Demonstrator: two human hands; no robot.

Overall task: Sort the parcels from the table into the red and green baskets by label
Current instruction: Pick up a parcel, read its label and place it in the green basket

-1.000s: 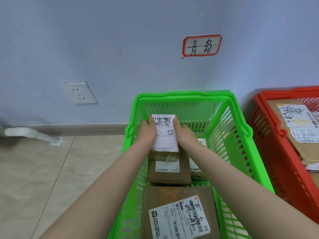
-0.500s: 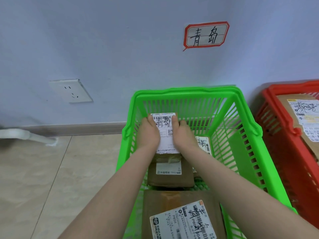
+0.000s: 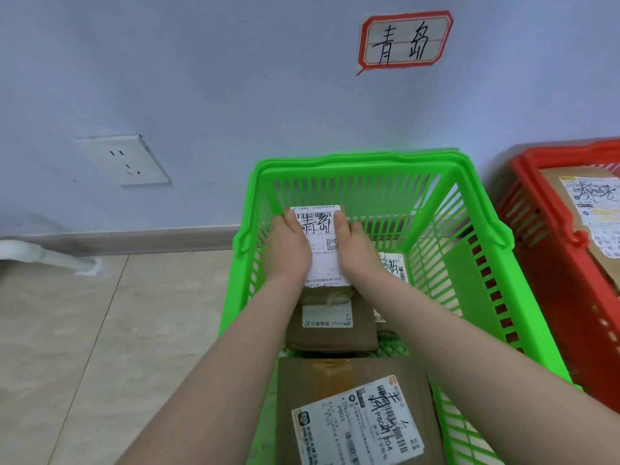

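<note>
Head view: your left hand [image 3: 289,251] and right hand [image 3: 359,255] clasp the parcel [image 3: 322,263] label-up in the green basket [image 3: 362,161], matching the sign [image 3: 406,41] above them.

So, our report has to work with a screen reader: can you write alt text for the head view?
A person's left grip and right grip hold a white-labelled parcel inside the green basket, above other brown parcels. A red basket holding a large parcel stands to its right.

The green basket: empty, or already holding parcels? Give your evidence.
Holding parcels: inside the green basket lie a large labelled parcel and a smaller parcel beyond it.
</note>
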